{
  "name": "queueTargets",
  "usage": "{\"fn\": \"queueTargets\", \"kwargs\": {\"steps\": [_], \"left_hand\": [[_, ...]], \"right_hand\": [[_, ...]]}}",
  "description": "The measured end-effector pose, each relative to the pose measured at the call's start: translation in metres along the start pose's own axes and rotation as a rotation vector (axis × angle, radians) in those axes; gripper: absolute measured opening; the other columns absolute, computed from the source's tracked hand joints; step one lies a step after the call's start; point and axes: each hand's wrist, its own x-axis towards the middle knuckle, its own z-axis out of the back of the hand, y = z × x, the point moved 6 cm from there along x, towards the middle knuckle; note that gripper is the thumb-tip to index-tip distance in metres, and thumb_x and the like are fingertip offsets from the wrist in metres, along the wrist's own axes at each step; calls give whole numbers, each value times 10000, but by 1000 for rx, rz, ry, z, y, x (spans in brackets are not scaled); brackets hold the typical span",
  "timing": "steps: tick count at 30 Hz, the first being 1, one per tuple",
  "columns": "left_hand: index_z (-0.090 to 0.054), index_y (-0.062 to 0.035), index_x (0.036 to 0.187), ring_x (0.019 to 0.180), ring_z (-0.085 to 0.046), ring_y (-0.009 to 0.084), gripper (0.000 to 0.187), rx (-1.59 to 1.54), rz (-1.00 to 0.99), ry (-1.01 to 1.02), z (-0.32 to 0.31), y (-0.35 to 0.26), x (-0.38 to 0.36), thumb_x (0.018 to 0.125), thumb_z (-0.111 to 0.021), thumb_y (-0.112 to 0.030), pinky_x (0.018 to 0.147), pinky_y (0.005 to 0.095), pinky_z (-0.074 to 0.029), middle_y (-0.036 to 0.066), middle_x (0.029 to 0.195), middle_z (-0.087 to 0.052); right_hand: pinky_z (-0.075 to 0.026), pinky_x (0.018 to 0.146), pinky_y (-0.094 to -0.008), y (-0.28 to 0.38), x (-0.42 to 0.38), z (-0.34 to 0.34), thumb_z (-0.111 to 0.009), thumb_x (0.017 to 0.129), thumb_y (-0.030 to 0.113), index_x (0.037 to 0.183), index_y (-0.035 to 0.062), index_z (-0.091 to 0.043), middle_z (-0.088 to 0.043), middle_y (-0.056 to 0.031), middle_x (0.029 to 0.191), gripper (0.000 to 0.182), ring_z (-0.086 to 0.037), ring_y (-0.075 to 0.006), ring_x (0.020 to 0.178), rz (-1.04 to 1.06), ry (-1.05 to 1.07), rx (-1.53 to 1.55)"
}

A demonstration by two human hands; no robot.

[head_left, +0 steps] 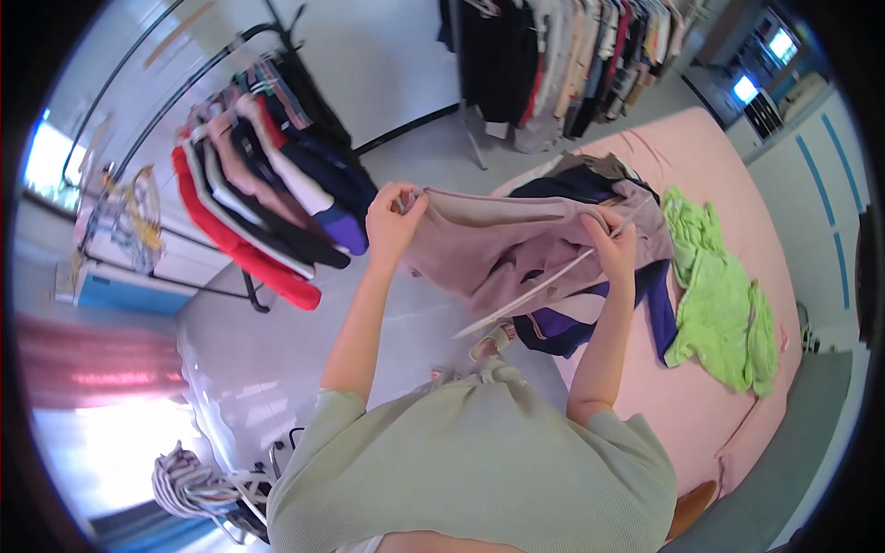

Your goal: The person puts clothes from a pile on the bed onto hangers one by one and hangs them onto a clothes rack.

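A mauve garment (525, 235) hangs stretched between my two hands, its wide upper edge pulled nearly straight. My left hand (396, 217) pinches one end of that edge. At the other end, my right hand (610, 238) closes its thumb and fingers on the cloth. A long, thin, whitish strip (525, 300) runs from my right hand down to the left, across the front of the garment. Just beyond and below my right hand lies a pile of dark clothes (576, 180) on the pink bed (636, 424), partly hidden by the mauve cloth.
Bright green clothing (719, 295) lies spread on the bed at the right. To the left, a rack holds hanging clothes, a red one (240, 253) in front. Another clothes rack (562, 64) stands at the back. Striped fabric (189, 481) sits on a white frame, lower left.
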Motion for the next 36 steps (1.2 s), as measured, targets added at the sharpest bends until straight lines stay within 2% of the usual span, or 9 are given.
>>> {"fn": "queueTargets", "kwargs": {"steps": [3,6,15,17,22,25,31,33,36], "left_hand": [[-550,-9,827,565,-442,110,158,-34,-77,-84,56,17,-23,741,-633,-111,522,254,-370,31,652,-504],[-519,-8,801,557,-420,110,85,-113,74,-79,104,49,-48,776,-557,-80,541,264,-378,42,609,-454],[-401,-39,716,579,-322,64,259,-33,233,-81,226,59,-132,725,-659,-12,507,235,-295,0,606,-342],[-409,-39,730,589,-324,66,249,-29,112,-124,244,52,-145,717,-655,-1,512,236,-304,1,628,-336],[-432,-23,769,604,-489,207,181,286,82,-365,288,25,-169,662,-567,31,578,310,-402,73,630,-454],[-472,-14,821,656,-531,279,163,373,317,-408,298,49,-180,665,-520,-18,618,346,-428,114,682,-541],[-579,-15,897,651,-536,187,217,154,432,-506,297,71,-184,720,-490,-102,605,297,-422,122,707,-566],[-592,1,894,647,-491,101,209,-92,556,-693,302,81,-193,755,-507,-129,585,253,-400,91,682,-528],[-589,8,868,625,-433,61,183,-133,384,-820,309,68,-186,784,-540,-148,551,236,-370,59,657,-475]], "right_hand": [[-416,643,-186,18,-14,-58,-620,815,73,909,-49,-653,-622,9,781,158,-526,-47,719,19,72,19],[-399,631,-178,29,-24,-109,-621,816,71,904,-49,-651,-610,25,768,152,-508,-33,710,44,165,121],[-363,586,-171,51,-25,-241,-644,804,98,883,-49,-650,-570,35,726,168,-469,-27,657,65,325,285],[-391,608,-185,55,-23,-271,-641,808,111,887,-49,-651,-592,21,744,178,-495,-45,680,61,388,323],[-428,672,-214,54,-12,-335,-626,820,127,900,-50,-655,-633,-30,787,197,-539,-83,731,114,377,333],[-434,688,-218,56,-1,-366,-621,824,122,928,-50,-655,-646,-44,806,204,-549,-86,742,147,349,373],[-432,703,-207,69,16,-417,-605,851,144,960,-70,-644,-645,-44,835,243,-549,-74,757,247,409,460],[-431,696,-202,67,22,-431,-602,855,141,968,-69,-640,-644,-41,845,241,-545,-71,756,241,470,427],[-428,696,-196,64,27,-448,-595,858,128,983,-65,-633,-645,-41,857,233,-549,-70,766,272,500,449]]}}
